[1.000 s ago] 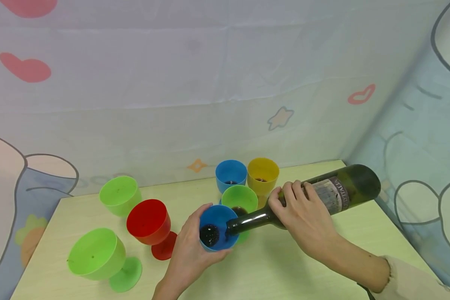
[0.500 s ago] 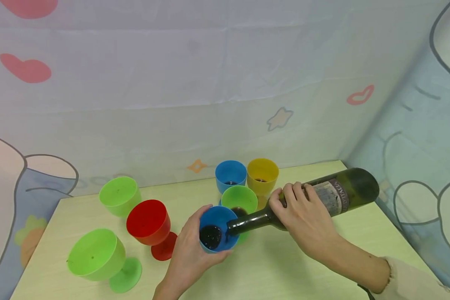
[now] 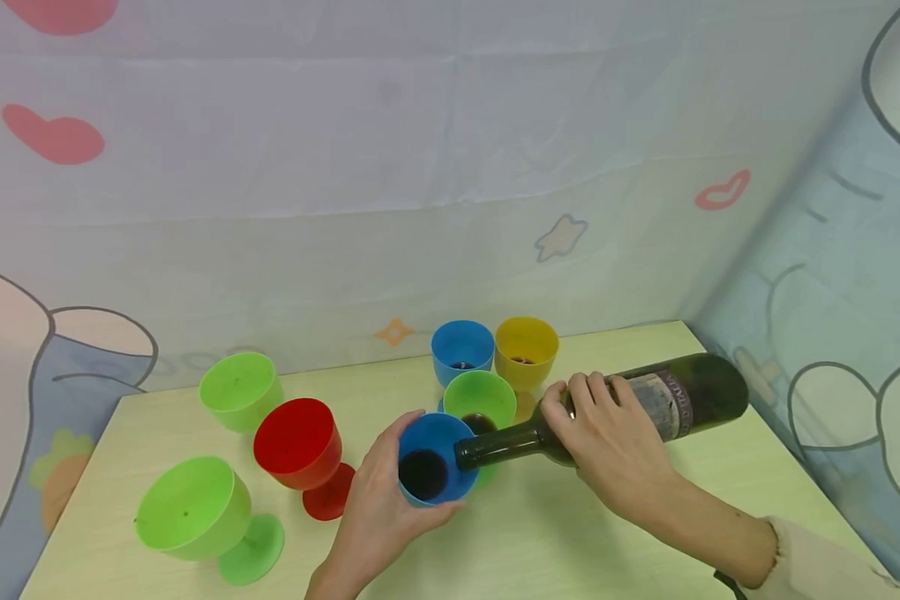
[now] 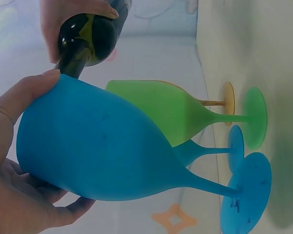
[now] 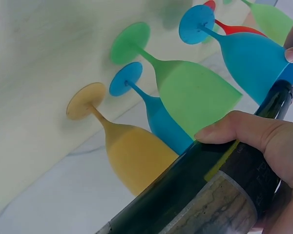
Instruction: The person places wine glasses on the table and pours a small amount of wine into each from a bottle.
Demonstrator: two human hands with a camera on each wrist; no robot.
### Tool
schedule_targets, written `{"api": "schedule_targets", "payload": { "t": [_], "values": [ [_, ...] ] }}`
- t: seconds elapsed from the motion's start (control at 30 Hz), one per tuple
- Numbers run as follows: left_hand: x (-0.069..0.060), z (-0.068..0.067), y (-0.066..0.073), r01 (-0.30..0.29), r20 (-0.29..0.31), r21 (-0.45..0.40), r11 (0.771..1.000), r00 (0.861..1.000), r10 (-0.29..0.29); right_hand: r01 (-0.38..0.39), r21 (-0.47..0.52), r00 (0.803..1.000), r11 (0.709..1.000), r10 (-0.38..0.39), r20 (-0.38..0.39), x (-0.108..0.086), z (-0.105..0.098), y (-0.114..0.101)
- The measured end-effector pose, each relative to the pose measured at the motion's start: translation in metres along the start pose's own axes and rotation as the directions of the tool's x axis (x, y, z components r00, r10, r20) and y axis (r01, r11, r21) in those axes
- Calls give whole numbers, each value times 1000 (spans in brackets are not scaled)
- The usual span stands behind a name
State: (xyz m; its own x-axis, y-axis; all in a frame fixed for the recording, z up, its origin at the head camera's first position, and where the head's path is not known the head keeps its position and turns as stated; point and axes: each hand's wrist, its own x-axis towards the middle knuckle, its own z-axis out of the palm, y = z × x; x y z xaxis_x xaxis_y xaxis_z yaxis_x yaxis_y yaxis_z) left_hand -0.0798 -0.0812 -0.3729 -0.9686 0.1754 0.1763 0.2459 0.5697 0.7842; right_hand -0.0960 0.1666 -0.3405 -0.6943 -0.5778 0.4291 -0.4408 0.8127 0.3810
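Seeing a yellow goblet (image 3: 527,350) and a rear blue goblet (image 3: 462,348) standing side by side near the far edge of the desk (image 3: 720,467); central green goblet (image 3: 487,396) just in front. Noting a far-left green goblet (image 3: 240,396) toward the far left corner, a near-left green goblet (image 3: 193,510) toward the left edge, a red goblet (image 3: 297,446) beside them. Spotting a heart-printed backdrop (image 3: 285,283) beyond.

Held blue plastic stemmed goblet (image 3: 442,433): one colour throughout; liquid (image 3: 423,475) inside near-black. Dark green glass bottle (image 3: 708,387): mottled grey-brown paper label (image 3: 654,404), dark band (image 3: 677,397), pale lettering.

Other plastic stemmed goblets, one colour each: blue rear goblet (image 3: 462,343), yellow goblet (image 3: 525,372), green middle goblet (image 3: 480,392), red goblet (image 3: 297,442), bright-green front goblet (image 3: 193,510), bright-green back goblet (image 3: 240,392).

Flat surface (image 3: 525,550): pale yellow-green. Off-white cloth backdrop (image 3: 285,183): printed red hearts (image 3: 54,137), grey-outlined peach star (image 3: 561,237), orange diamond (image 3: 385,333); bluish on right side.

Cream fabric sleeve (image 3: 817,562).
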Motion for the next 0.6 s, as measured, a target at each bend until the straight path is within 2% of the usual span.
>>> {"api": "schedule_targets", "payload": {
  "t": [0.6],
  "values": [
    [1,-3,-2,41,-2,-21,999,999,-41,-69,83,994,994,61,87,-4,7,1]
  ]
}}
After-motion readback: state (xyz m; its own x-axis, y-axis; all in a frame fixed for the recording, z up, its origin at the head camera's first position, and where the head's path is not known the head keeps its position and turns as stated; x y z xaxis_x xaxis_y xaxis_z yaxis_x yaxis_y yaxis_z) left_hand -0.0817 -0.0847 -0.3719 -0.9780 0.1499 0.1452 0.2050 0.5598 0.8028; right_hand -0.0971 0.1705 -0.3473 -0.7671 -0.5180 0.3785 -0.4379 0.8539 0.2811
